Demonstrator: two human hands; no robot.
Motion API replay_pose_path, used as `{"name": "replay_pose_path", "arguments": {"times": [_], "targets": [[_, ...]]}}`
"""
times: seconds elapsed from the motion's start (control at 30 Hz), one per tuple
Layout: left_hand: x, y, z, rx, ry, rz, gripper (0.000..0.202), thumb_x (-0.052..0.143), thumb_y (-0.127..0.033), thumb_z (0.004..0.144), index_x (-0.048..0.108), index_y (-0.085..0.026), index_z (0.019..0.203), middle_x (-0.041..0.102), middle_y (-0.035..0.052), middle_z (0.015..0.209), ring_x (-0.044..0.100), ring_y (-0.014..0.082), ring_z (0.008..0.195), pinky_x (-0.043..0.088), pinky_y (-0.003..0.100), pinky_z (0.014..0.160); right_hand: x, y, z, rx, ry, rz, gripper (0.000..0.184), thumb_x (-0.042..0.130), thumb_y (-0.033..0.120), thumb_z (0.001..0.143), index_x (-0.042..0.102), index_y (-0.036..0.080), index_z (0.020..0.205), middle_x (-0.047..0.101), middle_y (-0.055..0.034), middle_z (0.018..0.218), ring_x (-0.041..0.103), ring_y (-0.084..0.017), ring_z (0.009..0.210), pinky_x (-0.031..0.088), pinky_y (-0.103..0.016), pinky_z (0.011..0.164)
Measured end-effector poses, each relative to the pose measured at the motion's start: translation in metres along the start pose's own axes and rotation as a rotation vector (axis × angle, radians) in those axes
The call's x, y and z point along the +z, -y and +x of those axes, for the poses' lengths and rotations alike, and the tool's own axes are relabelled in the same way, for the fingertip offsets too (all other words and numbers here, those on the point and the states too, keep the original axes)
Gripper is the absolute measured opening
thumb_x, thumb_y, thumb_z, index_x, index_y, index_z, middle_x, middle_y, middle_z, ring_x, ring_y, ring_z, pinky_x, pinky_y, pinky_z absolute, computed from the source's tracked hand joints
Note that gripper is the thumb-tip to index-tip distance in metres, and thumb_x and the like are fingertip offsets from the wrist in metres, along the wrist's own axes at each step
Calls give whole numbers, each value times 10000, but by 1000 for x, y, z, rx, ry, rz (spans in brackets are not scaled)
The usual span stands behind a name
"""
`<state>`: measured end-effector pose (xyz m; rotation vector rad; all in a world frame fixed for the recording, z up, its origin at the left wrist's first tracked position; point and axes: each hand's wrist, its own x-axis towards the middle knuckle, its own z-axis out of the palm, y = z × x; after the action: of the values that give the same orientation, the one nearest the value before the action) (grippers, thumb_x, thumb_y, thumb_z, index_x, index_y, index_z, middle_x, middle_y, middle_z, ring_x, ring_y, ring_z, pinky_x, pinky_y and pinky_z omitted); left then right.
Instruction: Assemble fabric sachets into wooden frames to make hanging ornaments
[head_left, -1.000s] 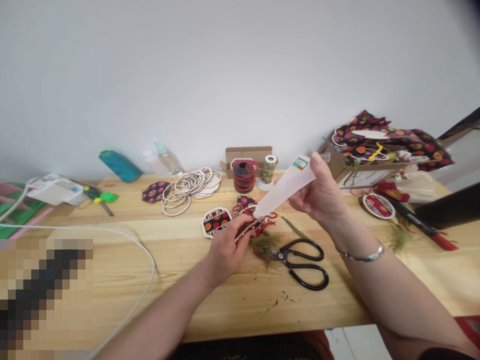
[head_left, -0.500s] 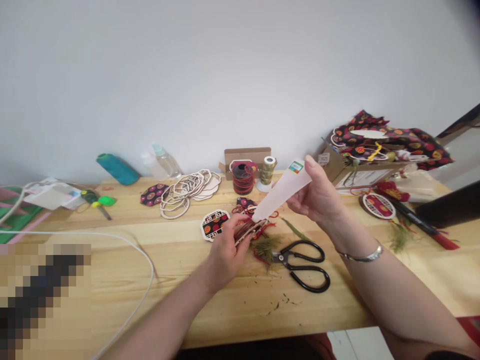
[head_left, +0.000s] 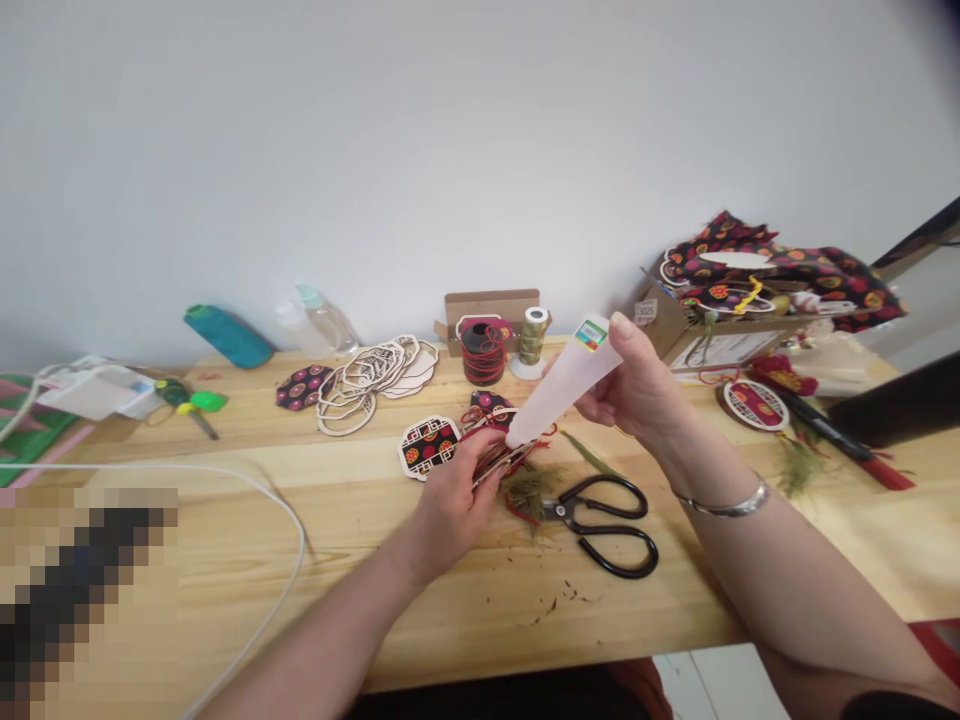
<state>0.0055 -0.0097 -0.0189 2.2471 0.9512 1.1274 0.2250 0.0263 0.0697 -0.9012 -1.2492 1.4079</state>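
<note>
My right hand (head_left: 634, 385) is wrapped round a white squeeze bottle (head_left: 559, 390) with a small coloured label, tilted so its narrow end points down left. That end meets the edge of a patterned fabric ornament with a wooden frame (head_left: 504, 458), pinched in my left hand (head_left: 456, 505). Fingers and bottle hide much of the ornament. A green tassel (head_left: 531, 488) lies just below it. Black-handled scissors (head_left: 604, 520) rest beside the tassel. Left of the ornament lies another framed fabric piece (head_left: 427, 448).
Thin wooden frames (head_left: 375, 375) are piled behind my left hand. A red cord spool (head_left: 484, 355), gold thread spool (head_left: 533, 340) and teal thread cone (head_left: 229, 337) stand or lie near the wall. At right are a cardboard box (head_left: 712, 345) and a finished-looking round ornament (head_left: 755, 404).
The view has shifted slightly. Both hands keep their grips, and the bottle's narrow end stays at the ornament's edge, tilted much as before.
</note>
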Motion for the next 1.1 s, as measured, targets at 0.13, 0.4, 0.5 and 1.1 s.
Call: {"name": "replay_pose_path", "arguments": {"times": [0.13,0.4,0.5,1.1], "targets": [[0,0,-1,37,22,35,410,524,-115,893,434,-217,1279,716,47,1079,707,143,933,555,231,811,-3,-2,1,-46,2,-34,604,514,783,683,567,185,615,478,32,367,347,-70,260,135,-204,260],[-2,-3,1,81,52,55,371,535,-123,892,472,-205,1248,738,43,1023,719,142,868,560,220,763,-10,-8,4,-111,16,-98,596,556,768,679,574,178,598,500,20,396,358,-70,282,187,-209,270],[-3,-4,2,106,59,55,380,541,-98,883,482,-211,1241,743,28,1012,718,125,853,553,194,744,-12,-9,4,-159,34,-137,534,614,698,703,564,183,574,502,28,418,381,-68,307,256,-206,290],[-3,-3,-1,89,46,65,368,538,-129,881,522,-236,1232,748,24,1003,722,145,833,564,224,729,-9,-15,9,-31,-1,-17,501,602,701,696,551,208,626,509,44,432,347,-59,278,192,-197,253]]}}
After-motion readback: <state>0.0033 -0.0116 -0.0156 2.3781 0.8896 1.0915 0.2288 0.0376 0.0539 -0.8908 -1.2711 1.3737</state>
